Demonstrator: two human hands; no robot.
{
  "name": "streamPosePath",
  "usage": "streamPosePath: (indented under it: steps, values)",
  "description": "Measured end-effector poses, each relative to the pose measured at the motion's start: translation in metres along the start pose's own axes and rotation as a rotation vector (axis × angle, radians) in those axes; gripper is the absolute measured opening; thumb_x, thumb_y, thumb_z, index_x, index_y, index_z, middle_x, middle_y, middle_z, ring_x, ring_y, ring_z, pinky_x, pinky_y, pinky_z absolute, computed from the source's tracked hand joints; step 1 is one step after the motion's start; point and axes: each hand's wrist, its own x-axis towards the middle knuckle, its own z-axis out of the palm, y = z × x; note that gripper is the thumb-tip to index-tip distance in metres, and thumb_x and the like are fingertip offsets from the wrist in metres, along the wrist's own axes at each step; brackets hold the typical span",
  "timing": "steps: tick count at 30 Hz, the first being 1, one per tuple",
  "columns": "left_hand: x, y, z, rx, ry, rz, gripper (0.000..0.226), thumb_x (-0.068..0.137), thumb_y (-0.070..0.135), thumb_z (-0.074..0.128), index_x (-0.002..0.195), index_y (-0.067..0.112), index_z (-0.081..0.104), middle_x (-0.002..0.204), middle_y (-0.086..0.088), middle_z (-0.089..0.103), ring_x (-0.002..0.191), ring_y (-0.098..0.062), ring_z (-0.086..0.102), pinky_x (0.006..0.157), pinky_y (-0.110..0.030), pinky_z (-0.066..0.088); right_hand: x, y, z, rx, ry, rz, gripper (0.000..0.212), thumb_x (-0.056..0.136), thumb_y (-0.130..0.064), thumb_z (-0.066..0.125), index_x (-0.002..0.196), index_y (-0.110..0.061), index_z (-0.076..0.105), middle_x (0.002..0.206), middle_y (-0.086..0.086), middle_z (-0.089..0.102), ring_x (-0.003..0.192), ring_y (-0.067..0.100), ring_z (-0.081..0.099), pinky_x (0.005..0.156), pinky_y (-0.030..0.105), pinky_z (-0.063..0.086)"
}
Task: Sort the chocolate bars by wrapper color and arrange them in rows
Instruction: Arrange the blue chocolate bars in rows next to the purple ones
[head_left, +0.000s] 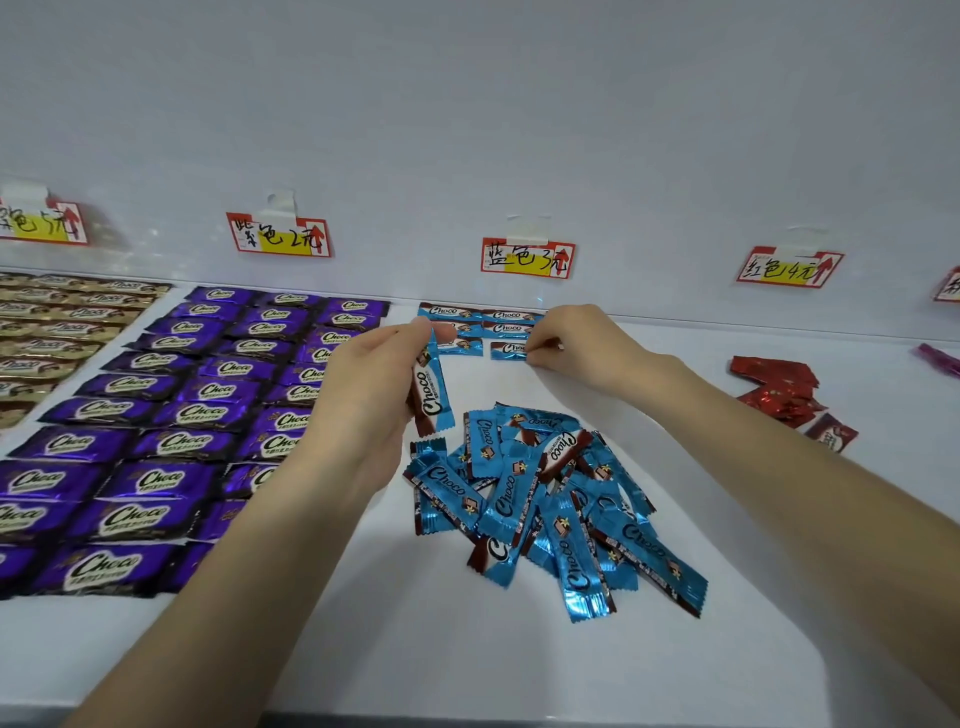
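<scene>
A loose pile of blue-wrapped chocolate bars (540, 499) lies in the middle of the white table (415, 649). At the back, under the blue price label (527, 258), several blue bars lie in short rows (480, 325). My left hand (363, 395) grips a small stack of blue bars (431, 395), held upright above the table. My right hand (576, 345) pinches the right end of one blue bar (509, 351) in the front row, flat on the table.
Purple bars (171, 415) fill neat rows on the left, gold ones (47, 332) beyond them. A heap of red bars (779, 387) lies at the right, below the red price label (789, 267). A purple wrapper (937, 359) shows at the right edge. Other labels hang on the back wall.
</scene>
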Motion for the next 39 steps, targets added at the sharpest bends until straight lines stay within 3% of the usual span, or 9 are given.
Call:
streamPosePath:
  steps: [4,7,10,14,19,24,29,35,39]
  values:
    - [0.005,-0.003,-0.002,0.051,0.042,0.023,0.023,0.095,0.024,0.052,0.083,0.019,0.070,0.076,-0.002,0.069,0.077,-0.014,0.063,0.077,-0.030,0.050,0.004,-0.001,0.004,-0.009,0.012,-0.013,0.019,0.089,-0.011,0.055,0.094,-0.002,0.070,0.096,0.011,0.068,0.090,0.025,0.059,0.080,0.031,0.043]
    - [0.006,-0.005,-0.001,0.056,0.055,0.021,0.022,0.094,0.026,0.053,0.083,0.021,0.071,0.058,0.004,0.057,0.056,-0.007,0.046,0.065,-0.026,0.043,0.007,-0.001,0.007,-0.010,0.025,-0.019,0.019,0.089,-0.011,0.054,0.091,-0.001,0.071,0.093,0.012,0.068,0.088,0.025,0.060,0.079,0.031,0.043]
    - [0.007,-0.007,-0.001,0.045,0.043,0.011,0.019,0.094,0.025,0.054,0.092,0.018,0.072,0.062,0.001,0.048,0.047,-0.005,0.034,0.054,-0.021,0.036,0.010,-0.001,0.009,-0.013,0.034,-0.023,0.019,0.089,-0.011,0.054,0.091,-0.002,0.071,0.094,0.011,0.069,0.087,0.024,0.060,0.078,0.029,0.043]
    - [0.008,-0.008,-0.003,0.026,0.015,0.004,0.020,0.094,0.026,0.053,0.093,0.016,0.070,0.069,-0.004,0.050,0.050,-0.006,0.034,0.043,-0.016,0.034,0.012,0.000,0.011,-0.019,0.042,-0.023,0.020,0.090,-0.012,0.054,0.094,-0.004,0.071,0.096,0.010,0.069,0.089,0.023,0.060,0.076,0.025,0.040]
    - [0.009,-0.009,-0.005,0.002,-0.015,-0.004,0.016,0.092,0.023,0.056,0.091,0.015,0.070,0.078,-0.006,0.056,0.051,-0.005,0.042,0.043,-0.014,0.040,0.010,0.000,0.008,0.018,0.034,-0.003,0.019,0.090,-0.014,0.055,0.100,-0.006,0.069,0.103,0.008,0.067,0.092,0.019,0.058,0.078,0.024,0.040]
    - [0.008,-0.008,-0.006,-0.051,-0.034,0.001,0.007,0.090,0.016,0.060,0.088,0.012,0.065,0.071,-0.002,0.067,0.049,-0.002,0.057,0.046,-0.015,0.049,-0.018,-0.036,-0.021,0.451,0.186,0.047,0.015,0.091,-0.019,0.055,0.098,-0.013,0.067,0.095,-0.003,0.065,0.083,0.006,0.055,0.072,0.012,0.042]
    - [0.002,-0.005,-0.003,-0.071,-0.087,0.046,0.008,0.091,0.011,0.058,0.086,0.009,0.064,0.063,-0.001,0.066,0.049,-0.003,0.060,0.051,-0.015,0.052,-0.062,-0.072,-0.040,0.704,0.123,0.057,0.008,0.087,-0.019,0.060,0.095,-0.023,0.061,0.083,-0.005,0.067,0.069,0.002,0.064,0.065,0.019,0.051]
    - [-0.013,-0.002,0.000,-0.045,-0.219,0.099,0.011,0.090,0.010,0.057,0.082,0.008,0.063,0.059,0.002,0.067,0.053,-0.005,0.062,0.056,-0.016,0.055,-0.093,-0.079,-0.041,0.906,0.295,0.164,0.016,0.085,-0.008,0.062,0.091,-0.023,0.060,0.074,-0.003,0.066,0.060,0.001,0.061,0.057,0.013,0.049]
    - [-0.028,-0.005,0.009,-0.209,-0.215,0.070,0.008,0.090,0.003,0.055,0.084,0.003,0.060,0.063,-0.004,0.070,0.058,-0.009,0.067,0.058,-0.018,0.056,-0.105,-0.082,-0.033,1.220,0.419,0.329,0.012,0.086,-0.015,0.061,0.097,-0.019,0.061,0.077,-0.003,0.070,0.070,0.005,0.065,0.063,0.020,0.051]
